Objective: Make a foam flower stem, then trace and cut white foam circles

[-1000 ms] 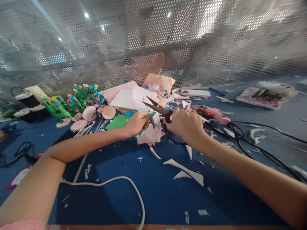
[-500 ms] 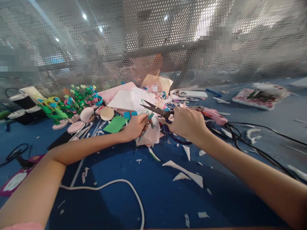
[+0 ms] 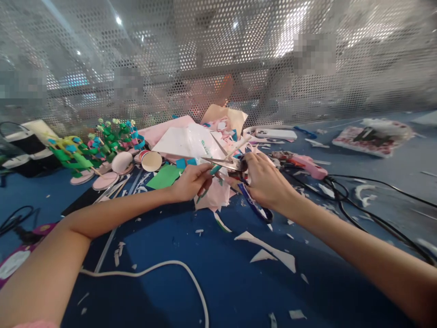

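My right hand [image 3: 269,180] grips a pair of scissors [image 3: 229,163] with dark blue handles. Their blades are spread apart and point left, and one handle loop shows below my fingers. Pinched in my left hand [image 3: 189,183] is a narrow green paper piece [image 3: 215,170], close to the lower blade; whether the blade touches it I cannot tell. Under and behind both hands lies a clear plastic bag [image 3: 218,193] among paper scraps. A green paper square [image 3: 164,176] rests just left of my left hand.
Paper plants [image 3: 80,159] on round bases stand at the left. A pink glue gun [image 3: 309,166] with a black cord and a white phone [image 3: 276,134] lie on the right. A white cable [image 3: 164,263] crosses the front. Behind rises a perforated metal screen [image 3: 191,54].
The scissor blades have spread wider, and the lower handle loop has swung down below my right hand. The green paper piece stays in my left hand, nearer the blades.
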Demonstrator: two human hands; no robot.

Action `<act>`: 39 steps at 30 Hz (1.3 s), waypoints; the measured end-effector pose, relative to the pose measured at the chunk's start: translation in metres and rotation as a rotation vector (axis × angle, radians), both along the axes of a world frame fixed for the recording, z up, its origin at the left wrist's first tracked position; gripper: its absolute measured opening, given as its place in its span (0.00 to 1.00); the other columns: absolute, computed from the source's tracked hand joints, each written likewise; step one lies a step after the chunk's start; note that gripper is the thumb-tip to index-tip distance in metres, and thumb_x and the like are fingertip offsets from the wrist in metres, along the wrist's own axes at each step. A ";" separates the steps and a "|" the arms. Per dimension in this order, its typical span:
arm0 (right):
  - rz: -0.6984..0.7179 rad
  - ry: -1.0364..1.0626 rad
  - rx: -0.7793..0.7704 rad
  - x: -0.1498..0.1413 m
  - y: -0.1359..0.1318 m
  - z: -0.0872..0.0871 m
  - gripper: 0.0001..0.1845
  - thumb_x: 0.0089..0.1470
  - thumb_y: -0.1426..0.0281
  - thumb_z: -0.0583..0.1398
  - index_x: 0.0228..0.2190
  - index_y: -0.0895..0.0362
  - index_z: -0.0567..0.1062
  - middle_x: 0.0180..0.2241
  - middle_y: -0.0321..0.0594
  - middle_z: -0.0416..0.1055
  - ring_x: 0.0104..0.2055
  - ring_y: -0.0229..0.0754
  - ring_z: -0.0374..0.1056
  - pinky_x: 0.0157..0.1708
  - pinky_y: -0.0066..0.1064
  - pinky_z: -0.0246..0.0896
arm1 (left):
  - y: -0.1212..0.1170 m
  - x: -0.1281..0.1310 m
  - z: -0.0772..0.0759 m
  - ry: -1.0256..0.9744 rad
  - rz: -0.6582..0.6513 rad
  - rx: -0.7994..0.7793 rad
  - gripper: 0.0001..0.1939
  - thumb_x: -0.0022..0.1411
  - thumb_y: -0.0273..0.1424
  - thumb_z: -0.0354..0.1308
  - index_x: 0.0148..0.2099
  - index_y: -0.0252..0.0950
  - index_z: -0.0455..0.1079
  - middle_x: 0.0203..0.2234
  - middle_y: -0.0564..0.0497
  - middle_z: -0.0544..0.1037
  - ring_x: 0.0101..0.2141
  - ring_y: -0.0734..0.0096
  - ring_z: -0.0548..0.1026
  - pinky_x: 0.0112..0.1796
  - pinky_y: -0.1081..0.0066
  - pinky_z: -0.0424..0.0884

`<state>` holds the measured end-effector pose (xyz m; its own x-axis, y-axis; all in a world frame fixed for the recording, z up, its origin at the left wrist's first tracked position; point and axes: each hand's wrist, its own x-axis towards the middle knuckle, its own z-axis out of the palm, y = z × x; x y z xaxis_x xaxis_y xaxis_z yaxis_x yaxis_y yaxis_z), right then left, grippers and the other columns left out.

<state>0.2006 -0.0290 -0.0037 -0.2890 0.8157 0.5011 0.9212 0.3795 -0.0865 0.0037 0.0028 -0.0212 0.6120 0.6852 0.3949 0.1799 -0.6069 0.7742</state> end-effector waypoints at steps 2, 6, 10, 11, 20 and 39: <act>0.025 0.025 0.009 0.000 0.001 -0.002 0.32 0.51 0.45 0.45 0.37 0.61 0.65 0.34 0.55 0.68 0.40 0.55 0.63 0.39 0.41 0.57 | 0.002 0.000 -0.002 -0.031 -0.089 -0.086 0.17 0.64 0.42 0.42 0.35 0.33 0.61 0.09 0.62 0.61 0.09 0.85 0.57 0.15 0.81 0.56; 0.039 0.031 -0.001 0.003 0.003 -0.003 0.33 0.51 0.44 0.45 0.36 0.62 0.66 0.33 0.56 0.68 0.40 0.55 0.63 0.39 0.41 0.57 | 0.003 0.001 -0.004 -0.082 -0.202 -0.243 0.20 0.62 0.46 0.44 0.37 0.32 0.61 0.11 0.61 0.63 0.09 0.85 0.58 0.12 0.81 0.53; 0.045 0.049 0.009 0.005 0.003 -0.004 0.32 0.50 0.44 0.45 0.36 0.61 0.66 0.34 0.55 0.69 0.40 0.55 0.63 0.38 0.40 0.56 | 0.004 0.002 -0.005 -0.118 -0.252 -0.336 0.22 0.61 0.48 0.47 0.45 0.33 0.57 0.13 0.62 0.65 0.08 0.85 0.58 0.10 0.82 0.52; 0.052 0.056 0.011 0.005 0.003 -0.004 0.32 0.50 0.45 0.46 0.35 0.61 0.66 0.33 0.55 0.69 0.40 0.55 0.63 0.38 0.40 0.56 | 0.005 0.002 -0.006 -0.125 -0.260 -0.340 0.21 0.61 0.48 0.47 0.44 0.34 0.57 0.13 0.62 0.65 0.08 0.85 0.58 0.10 0.82 0.53; 0.082 0.048 -0.118 0.003 -0.004 0.006 0.26 0.50 0.46 0.46 0.28 0.58 0.63 0.26 0.47 0.66 0.30 0.47 0.63 0.29 0.32 0.53 | 0.004 0.001 -0.006 -0.127 -0.263 -0.261 0.17 0.63 0.44 0.45 0.40 0.34 0.59 0.13 0.62 0.62 0.09 0.87 0.57 0.11 0.85 0.52; -0.165 -0.242 -0.105 -0.006 -0.011 0.012 0.18 0.51 0.62 0.51 0.34 0.65 0.69 0.28 0.54 0.71 0.36 0.53 0.68 0.32 0.35 0.57 | -0.013 0.006 0.003 0.223 0.060 -0.022 0.10 0.61 0.25 0.40 0.33 0.33 0.62 0.10 0.60 0.62 0.10 0.83 0.58 0.14 0.82 0.54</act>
